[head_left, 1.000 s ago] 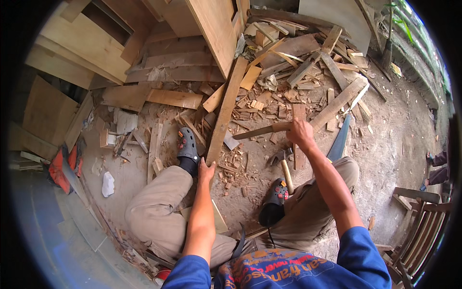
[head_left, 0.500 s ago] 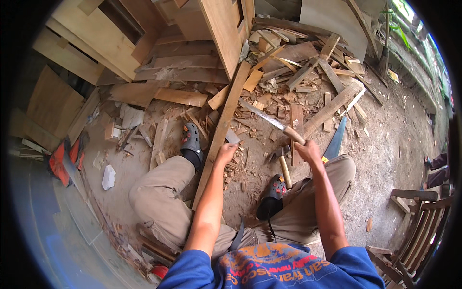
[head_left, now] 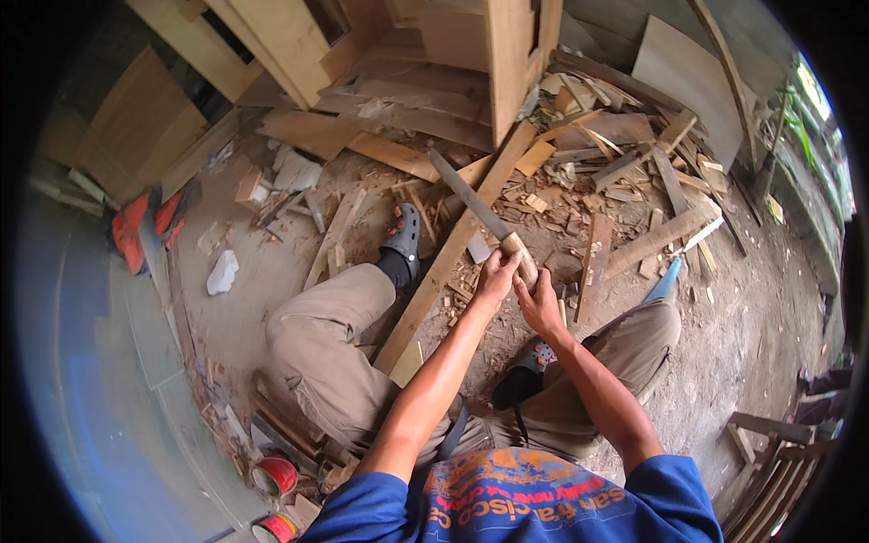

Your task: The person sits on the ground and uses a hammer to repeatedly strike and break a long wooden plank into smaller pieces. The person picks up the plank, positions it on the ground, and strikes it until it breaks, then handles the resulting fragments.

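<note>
Looks partway along at most, to judge by the knife (head_left: 484, 215) held up in the left hand (head_left: 495, 276) and the right hand (head_left: 540, 305), with the plank (head_left: 450, 262) lying slantwise between the left shoe (head_left: 401, 237) and the right shoe (head_left: 534, 359). Done, as far as shown: knife in hand, plank in place, and plenty of chips (head_left: 543, 206) strewn over the ground beyond, though impossible to tie to this plank. Left, seemingly: a plank in one visible length, without any cut clear enough to make out; impossible to say how much more.

As for pose, reaches both bare forearms forward from the lap, converging on the handle (head_left: 513, 245), right elbow more bent than left. Sets the left hand nearer the blade, the right close beside, toward the butt. Curls the fingers of both around the handle in a clasp, undersides hidden. Points the blade forward and to the left, crossing above the plank in this view; cannot tell whether touching or just clear.
</note>
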A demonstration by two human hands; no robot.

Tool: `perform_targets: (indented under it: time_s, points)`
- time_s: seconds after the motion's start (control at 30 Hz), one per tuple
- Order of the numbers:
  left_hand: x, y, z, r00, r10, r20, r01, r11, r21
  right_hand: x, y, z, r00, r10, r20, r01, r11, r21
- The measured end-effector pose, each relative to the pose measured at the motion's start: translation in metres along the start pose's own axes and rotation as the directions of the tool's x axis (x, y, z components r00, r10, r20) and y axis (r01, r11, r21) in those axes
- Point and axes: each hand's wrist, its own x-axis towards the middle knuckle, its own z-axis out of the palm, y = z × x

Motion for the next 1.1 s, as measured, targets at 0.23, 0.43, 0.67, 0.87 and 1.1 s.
perform_targets:
  time_s: [0.23,0.43,0.67,0.87,1.1]
  points:
    - [-0.051,0.111,-0.077,0.958,0.245,-0.152,-0.272,0.942,-0.196,0.013,-0.062,0.030,0.951,-0.228,0.211,0.170,0.950,0.261]
    - [-0.175,0.258,-0.197,0.778,0.425,-0.462,-0.471,0.882,0.018,0.040,-0.097,0.070,0.894,-0.328,0.305,0.207,0.906,0.369]
    - [-0.317,0.203,-0.375,0.422,0.408,-0.810,0.044,0.883,0.467,0.036,-0.113,0.130,0.881,-0.254,0.399,0.142,0.946,0.290]
    - [-0.323,0.014,-0.467,0.290,0.114,-0.950,0.606,0.747,0.274,0.037,-0.068,0.152,0.906,-0.121,0.405,0.047,0.981,0.187]
    - [-0.297,-0.108,-0.474,0.290,0.036,-0.956,0.629,0.746,0.219,0.028,0.010,0.136,0.928,-0.005,0.373,0.029,0.998,-0.060]
